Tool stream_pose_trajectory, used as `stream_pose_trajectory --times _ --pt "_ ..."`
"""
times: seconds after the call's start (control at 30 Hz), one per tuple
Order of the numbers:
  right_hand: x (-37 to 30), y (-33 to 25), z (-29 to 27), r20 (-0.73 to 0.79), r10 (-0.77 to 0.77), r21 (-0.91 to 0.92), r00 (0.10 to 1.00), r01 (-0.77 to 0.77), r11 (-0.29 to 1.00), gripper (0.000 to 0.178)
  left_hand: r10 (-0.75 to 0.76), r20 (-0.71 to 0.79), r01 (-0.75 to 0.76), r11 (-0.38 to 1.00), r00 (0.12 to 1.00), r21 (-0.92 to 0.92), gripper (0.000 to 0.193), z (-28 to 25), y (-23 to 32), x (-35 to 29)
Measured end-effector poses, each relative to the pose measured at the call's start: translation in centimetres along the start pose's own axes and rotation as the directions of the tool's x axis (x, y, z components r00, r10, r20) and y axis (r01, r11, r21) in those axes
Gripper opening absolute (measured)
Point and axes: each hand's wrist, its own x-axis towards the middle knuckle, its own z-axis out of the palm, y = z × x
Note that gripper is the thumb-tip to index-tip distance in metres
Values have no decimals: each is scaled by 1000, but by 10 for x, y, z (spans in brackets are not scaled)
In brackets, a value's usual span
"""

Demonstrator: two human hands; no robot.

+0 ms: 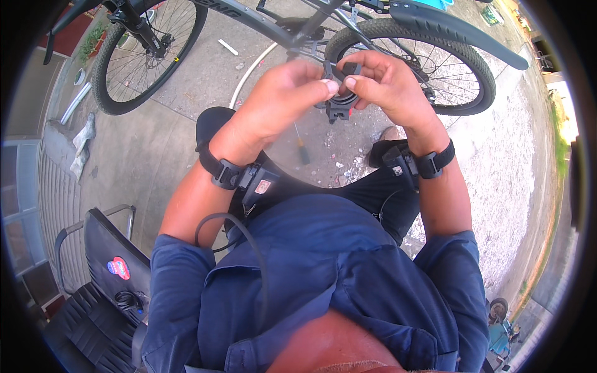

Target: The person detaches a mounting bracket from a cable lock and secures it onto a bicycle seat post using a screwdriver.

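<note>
Fingers of the left hand point(286, 93) and right hand point(388, 87) pinch a black, ring-shaped bracket point(338, 113). Beyond them — partly hidden by the hands — stands a grey-and-black bicycle point(264, 26); a slim, dark-handled screwdriver point(303, 153) lies on pale grey, debris-flecked concrete ground point(155, 155). A black padded chair point(93, 323) stands at left. The bracket sits between both thumbs — its lower block jutting below the fingertips.

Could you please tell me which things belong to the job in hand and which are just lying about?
In the job:
black clamp-like part, in the left hand and right hand
probably the bicycle
possibly the screwdriver on the ground

Apparently just lying about:
white strip on the ground
coiled black cable on the black chair
</note>
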Motion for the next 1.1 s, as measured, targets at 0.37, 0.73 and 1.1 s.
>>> stream_pose_trajectory --times 0.37,0.73,1.1 --pt "27 -10 -19 62 36 -84 997 -31 996 39 -81 -33 77 993 996 -93 29 3 1 20" --pt "46 -3 -27 76 102 -67 992 -97 993 42 -103 -59 90 977 993 -194 28 2 2 33" --pt "32 -1 -16 68 155 33 986 -158 987 46 -112 -37 104 978 993 -181 33 -5 3 31"
